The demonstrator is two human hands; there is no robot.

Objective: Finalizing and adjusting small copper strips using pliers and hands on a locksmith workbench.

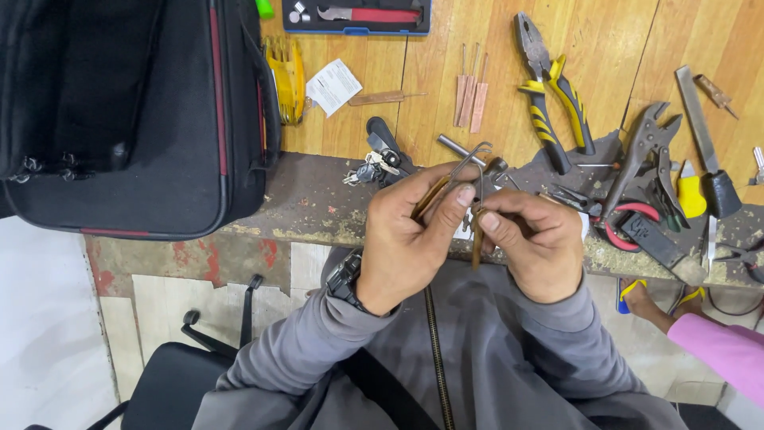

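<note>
Above the lap, left hand (pixel 410 235) and right hand (pixel 537 243) pinch thin metal picks (pixel 465 171), fingers closed. Beyond, a white paper label (pixel 334 85) lies flat on the wooden bench (pixel 621 48), beside a black bag (pixel 135 111).

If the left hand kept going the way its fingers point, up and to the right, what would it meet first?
Probably the metal rod on the bench just beyond the left hand, then the yellow-handled pliers; depth is hard to judge.

Grey zipped jacket (pixel 446 358), black wristwatch (pixel 344 279)
</note>
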